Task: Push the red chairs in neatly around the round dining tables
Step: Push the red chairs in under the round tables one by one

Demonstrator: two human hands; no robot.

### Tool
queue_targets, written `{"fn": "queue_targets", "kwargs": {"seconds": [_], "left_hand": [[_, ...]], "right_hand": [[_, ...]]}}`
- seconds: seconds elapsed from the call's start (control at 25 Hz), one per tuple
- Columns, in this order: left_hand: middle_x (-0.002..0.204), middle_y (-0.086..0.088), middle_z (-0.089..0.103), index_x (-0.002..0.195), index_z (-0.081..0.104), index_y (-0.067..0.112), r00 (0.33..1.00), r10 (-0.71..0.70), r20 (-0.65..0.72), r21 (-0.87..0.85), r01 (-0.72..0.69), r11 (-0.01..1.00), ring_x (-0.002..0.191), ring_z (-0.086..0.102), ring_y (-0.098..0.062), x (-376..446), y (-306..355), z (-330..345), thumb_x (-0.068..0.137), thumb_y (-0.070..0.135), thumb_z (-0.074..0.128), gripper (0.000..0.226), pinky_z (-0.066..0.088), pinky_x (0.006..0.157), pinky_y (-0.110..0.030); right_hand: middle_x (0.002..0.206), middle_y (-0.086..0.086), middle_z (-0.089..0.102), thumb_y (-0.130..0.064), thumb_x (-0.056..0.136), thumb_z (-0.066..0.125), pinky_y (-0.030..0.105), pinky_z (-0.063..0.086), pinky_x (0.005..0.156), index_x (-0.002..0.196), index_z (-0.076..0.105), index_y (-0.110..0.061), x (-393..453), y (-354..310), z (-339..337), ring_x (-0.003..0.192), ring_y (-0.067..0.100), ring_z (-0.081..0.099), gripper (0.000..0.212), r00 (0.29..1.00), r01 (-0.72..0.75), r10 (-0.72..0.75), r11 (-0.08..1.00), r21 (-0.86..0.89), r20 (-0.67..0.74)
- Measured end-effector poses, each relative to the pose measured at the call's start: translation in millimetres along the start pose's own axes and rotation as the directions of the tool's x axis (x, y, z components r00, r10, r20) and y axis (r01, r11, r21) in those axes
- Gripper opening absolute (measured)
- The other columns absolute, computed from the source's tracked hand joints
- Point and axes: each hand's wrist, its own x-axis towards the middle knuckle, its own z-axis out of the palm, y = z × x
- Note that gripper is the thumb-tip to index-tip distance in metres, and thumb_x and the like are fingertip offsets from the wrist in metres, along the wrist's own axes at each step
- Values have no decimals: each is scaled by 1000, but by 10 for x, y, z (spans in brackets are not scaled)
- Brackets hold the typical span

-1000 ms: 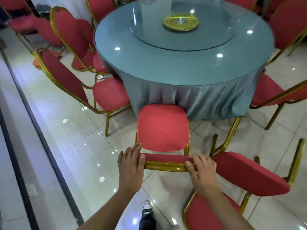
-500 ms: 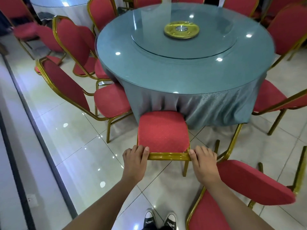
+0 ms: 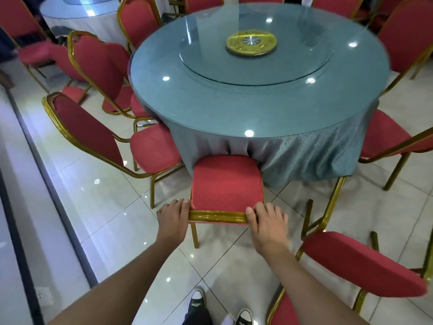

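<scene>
A red chair (image 3: 226, 181) with a gold frame stands right in front of me. Its seat front touches the blue-grey cloth of the round dining table (image 3: 246, 109). My left hand (image 3: 172, 214) grips the left end of the chair's gold top rail. My right hand (image 3: 267, 219) grips the right end of the same rail. The chair's backrest is seen edge-on from above, so its face is hidden.
Another red chair (image 3: 150, 151) stands left of the table, angled outward. A red chair (image 3: 360, 261) sits close at my right, another (image 3: 384, 137) at the table's right. A gold lazy-Susan hub (image 3: 251, 42) tops the glass turntable. A dark floor strip (image 3: 54, 207) runs along the left.
The chair has slid forward until its seat front meets the tablecloth. Both hands stayed on the top rail, and I stepped closer to the table.
</scene>
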Motion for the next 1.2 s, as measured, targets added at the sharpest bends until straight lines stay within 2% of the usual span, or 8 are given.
{"fn": "queue_targets", "kwargs": {"seconds": [0.12,0.32,0.48,0.64,0.76,1.0,1.12,1.2], "left_hand": [[86,2,62,94,68,19,999,47,13,17,-47,999,88,57,-21,273,-60,-113,91,50,0,75,38,92,-43],[80,7,59,85,66,23,999,43,6,-26,-42,999,83,55,-18,568,-230,-208,97,41,14,57,39,87,-42],[83,3,63,86,68,20,999,46,14,-21,-46,999,87,54,-19,782,-449,-312,106,22,28,45,38,89,-42],[85,-1,66,89,71,17,996,79,43,16,-80,997,85,56,-20,969,-656,-498,106,15,34,40,40,91,-44],[88,-2,67,91,72,16,993,103,63,33,-105,994,87,57,-20,1073,-790,-596,106,15,37,39,40,93,-45],[82,4,64,84,69,24,991,122,59,-3,-122,992,84,57,-19,1158,-894,-607,104,20,31,43,38,87,-43],[87,3,62,92,66,24,986,144,89,99,-153,983,90,57,-25,1120,-917,-607,106,24,30,39,38,86,-41],[92,-1,61,99,63,21,983,146,112,157,-162,974,98,58,-30,1076,-908,-627,106,25,29,35,41,93,-46]], "right_hand": [[93,-4,47,-65,96,-1,41,34,88,93,49,-25,182,-148,42,90,20,41,64,999,-17,17,1000,-8,28],[92,-3,48,-65,96,1,42,35,89,92,50,-25,363,-380,162,91,21,42,63,998,-59,59,998,19,-4],[92,-2,46,-66,98,-2,42,36,88,92,48,-24,397,-651,329,91,22,42,65,993,-110,110,994,12,-30],[91,-2,45,-66,98,-4,44,37,89,90,44,-26,390,-953,474,90,22,41,64,988,-147,147,989,18,-44],[90,-3,43,-66,100,0,43,36,89,89,42,-28,398,-1128,562,89,20,38,58,984,-168,169,986,22,-48],[92,-2,45,-68,98,-3,42,36,92,92,46,-26,414,-1207,580,90,21,40,65,984,-174,175,985,19,-28],[92,-2,45,-66,97,3,41,36,92,93,46,-24,400,-1218,500,90,21,41,60,987,-163,163,986,34,2],[96,-2,46,-64,97,4,41,36,94,97,46,-24,400,-1234,419,93,20,41,58,987,-148,147,989,7,71]]}}
